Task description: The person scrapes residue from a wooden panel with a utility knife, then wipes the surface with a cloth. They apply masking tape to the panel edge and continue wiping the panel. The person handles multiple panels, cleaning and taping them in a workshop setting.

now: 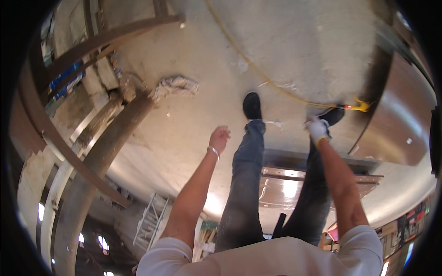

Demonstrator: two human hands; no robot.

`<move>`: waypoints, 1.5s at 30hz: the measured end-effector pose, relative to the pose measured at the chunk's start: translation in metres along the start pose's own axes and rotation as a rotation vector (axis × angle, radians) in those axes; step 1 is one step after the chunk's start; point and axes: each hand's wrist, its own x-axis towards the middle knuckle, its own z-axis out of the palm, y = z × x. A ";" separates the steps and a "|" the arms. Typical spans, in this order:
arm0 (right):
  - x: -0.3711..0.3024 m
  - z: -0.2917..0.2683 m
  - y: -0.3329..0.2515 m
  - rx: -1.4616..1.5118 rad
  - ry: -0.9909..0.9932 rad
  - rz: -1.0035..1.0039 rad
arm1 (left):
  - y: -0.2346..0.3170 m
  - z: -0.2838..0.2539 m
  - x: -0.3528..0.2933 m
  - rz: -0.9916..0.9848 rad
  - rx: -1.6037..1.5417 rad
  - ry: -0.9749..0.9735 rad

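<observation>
My bare left hand (220, 139), with a silvery bracelet at the wrist, hangs over the floor left of my leg. Its fingers curl in and nothing shows in them. My right hand (316, 130) wears a whitish glove with a yellow cuff and hangs in front of my right leg, just short of the dark shoe (335, 116). Motion smears its fingers. Beyond it, a yellow hose (248, 62) runs across the floor to a yellow nozzle gun (361, 106) with an orange-red fitting. That gun appears beside the shoe, apart from my hand.
A large shiny metal sheet (397, 117) stands at the right. Brown metal profiles (317, 177) lie behind my legs. To the left are a thick pipe (103, 147), a brown steel frame (115, 33) and a crumpled rag (177, 86). A ladder (151, 220) shows at lower left.
</observation>
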 end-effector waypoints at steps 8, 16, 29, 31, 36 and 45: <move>-0.149 0.060 -0.045 0.165 -0.174 0.056 | 0.109 0.068 -0.128 0.038 0.126 -0.218; -0.062 -0.059 0.054 0.832 0.229 0.374 | 0.108 0.044 -0.145 0.115 0.174 -0.143; 0.090 -0.200 -0.044 -0.876 0.517 -0.137 | 0.051 0.097 -0.204 0.279 0.651 0.038; 0.092 -0.200 -0.039 -1.047 0.394 -0.124 | 0.054 0.105 -0.206 0.255 0.711 0.060; 0.119 -0.200 0.009 -1.109 0.255 -0.381 | 0.050 0.120 -0.208 0.243 0.806 0.093; 0.137 -0.185 0.041 -1.172 0.089 -0.253 | 0.040 0.136 -0.213 0.269 0.857 0.138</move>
